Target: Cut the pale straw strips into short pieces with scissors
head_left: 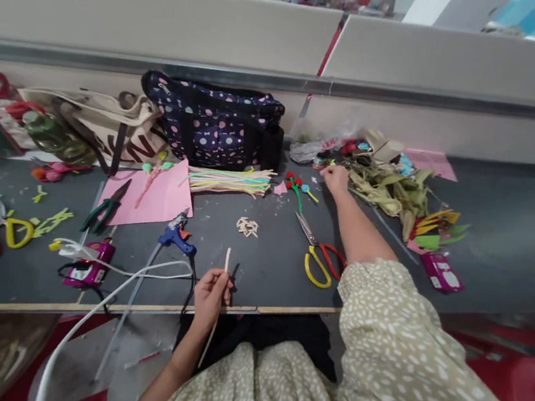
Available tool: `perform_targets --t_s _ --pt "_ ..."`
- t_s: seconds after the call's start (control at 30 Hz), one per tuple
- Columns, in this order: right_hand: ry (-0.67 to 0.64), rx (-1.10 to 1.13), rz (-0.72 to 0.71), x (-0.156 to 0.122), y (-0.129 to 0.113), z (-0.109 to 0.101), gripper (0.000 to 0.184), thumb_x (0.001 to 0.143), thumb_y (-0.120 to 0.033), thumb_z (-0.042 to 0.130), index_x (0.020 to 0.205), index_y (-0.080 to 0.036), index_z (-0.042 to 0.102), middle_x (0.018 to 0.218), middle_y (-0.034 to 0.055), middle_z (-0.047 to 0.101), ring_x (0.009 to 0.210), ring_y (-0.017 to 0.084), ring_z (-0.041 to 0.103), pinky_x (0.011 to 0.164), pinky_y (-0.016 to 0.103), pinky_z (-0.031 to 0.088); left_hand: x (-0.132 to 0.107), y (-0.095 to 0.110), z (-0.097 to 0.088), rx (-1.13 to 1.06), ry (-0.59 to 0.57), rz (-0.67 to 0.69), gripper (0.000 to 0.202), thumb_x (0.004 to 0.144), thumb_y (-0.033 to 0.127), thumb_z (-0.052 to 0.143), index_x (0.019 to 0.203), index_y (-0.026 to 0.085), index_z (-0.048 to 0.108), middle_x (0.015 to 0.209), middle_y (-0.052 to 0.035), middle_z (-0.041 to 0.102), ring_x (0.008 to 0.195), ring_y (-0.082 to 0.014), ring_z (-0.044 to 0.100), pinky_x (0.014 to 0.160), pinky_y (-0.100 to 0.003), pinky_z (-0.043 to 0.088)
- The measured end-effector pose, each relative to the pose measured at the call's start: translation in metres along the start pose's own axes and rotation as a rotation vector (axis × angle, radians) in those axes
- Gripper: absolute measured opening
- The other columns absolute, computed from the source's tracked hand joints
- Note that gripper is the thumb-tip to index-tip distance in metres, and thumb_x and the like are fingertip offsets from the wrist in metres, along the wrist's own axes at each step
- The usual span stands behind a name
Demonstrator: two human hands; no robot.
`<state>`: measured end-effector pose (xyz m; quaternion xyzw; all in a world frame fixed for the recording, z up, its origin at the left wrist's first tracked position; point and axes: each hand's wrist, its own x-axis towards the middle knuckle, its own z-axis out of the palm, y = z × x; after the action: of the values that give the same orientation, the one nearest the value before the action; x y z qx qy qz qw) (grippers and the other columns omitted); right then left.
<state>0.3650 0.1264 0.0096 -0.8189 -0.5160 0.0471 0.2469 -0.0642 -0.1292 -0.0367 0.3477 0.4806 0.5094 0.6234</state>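
Observation:
Near the table's front edge my left hand (211, 292) pinches a cream pipe cleaner (228, 259), which stands upright above the fingers and hangs below them. My right hand (335, 180) is stretched to the back of the table, fingers drawn together beside small colourful bits and a clear plastic bag (305, 151); what they hold, if anything, is too small to tell. Below my right forearm lie scissors (318, 252) with one red and one yellow handle. Red pipe-cleaner flowers (294, 181) on a green stem lie left of that hand. A little pile of cream pieces (247, 227) sits mid-table.
A blue glue gun (178, 235) and pliers (107, 205) lie left, near pink paper (151, 196) and a bundle of pipe cleaners (231, 180). A white cable (82, 321) crosses the front edge. Dried husks (390, 189) lie right; a dotted bag (213, 125) stands behind.

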Motion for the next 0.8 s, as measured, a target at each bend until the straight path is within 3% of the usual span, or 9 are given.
perform_targets --t_s 0.17,0.33,0.57,0.67,0.8 --pt "-0.144 -0.024 -0.084 0.007 0.006 0.026 0.013 0.072 -0.02 0.061 0.079 -0.019 0.071 0.087 0.0062 0.071 0.084 0.017 0.061 0.079 0.026 0.045 0.0 0.002 0.0 0.041 0.006 -0.004 0.031 0.077 0.043 0.068 0.087 0.016 0.058 0.063 0.0032 0.059 0.04 -0.005 0.045 0.038 -0.018 0.04" --pt "-0.138 -0.04 -0.087 0.005 0.011 0.039 0.013 0.076 -0.019 0.057 0.081 -0.018 0.069 0.098 0.0114 0.069 0.091 0.019 0.061 0.084 0.028 0.043 -0.001 0.003 -0.001 0.085 -0.003 -0.006 0.027 0.08 0.04 0.066 0.087 0.016 0.058 0.065 0.0026 0.059 0.042 -0.0047 0.045 0.04 -0.018 0.04" --pt "0.057 -0.062 0.103 0.029 0.046 0.012 0.03 0.085 -0.024 0.043 0.097 -0.011 0.066 0.095 0.0197 0.068 0.089 0.027 0.063 0.083 0.037 0.046 -0.003 0.005 0.0 0.092 0.031 -0.027 0.027 0.078 0.04 0.067 0.086 0.016 0.058 0.063 0.0028 0.058 0.041 -0.005 0.044 0.039 -0.018 0.039" --pt "0.099 -0.048 0.1 0.045 0.063 0.001 0.032 0.084 -0.025 0.041 0.092 -0.01 0.069 0.088 0.0168 0.069 0.083 0.024 0.064 0.081 0.035 0.048 -0.004 0.005 0.001 0.097 0.049 -0.048 0.028 0.077 0.041 0.068 0.086 0.017 0.059 0.063 0.0029 0.059 0.041 -0.0056 0.045 0.039 -0.018 0.039" --pt "0.111 -0.008 0.025 0.065 0.07 0.001 0.035 0.085 -0.025 0.039 0.088 -0.009 0.07 0.072 0.0128 0.068 0.068 0.02 0.063 0.073 0.033 0.05 -0.004 0.004 0.001 0.087 0.066 -0.061 0.028 0.076 0.041 0.069 0.088 0.017 0.06 0.063 0.0031 0.059 0.042 -0.0056 0.044 0.039 -0.018 0.038"
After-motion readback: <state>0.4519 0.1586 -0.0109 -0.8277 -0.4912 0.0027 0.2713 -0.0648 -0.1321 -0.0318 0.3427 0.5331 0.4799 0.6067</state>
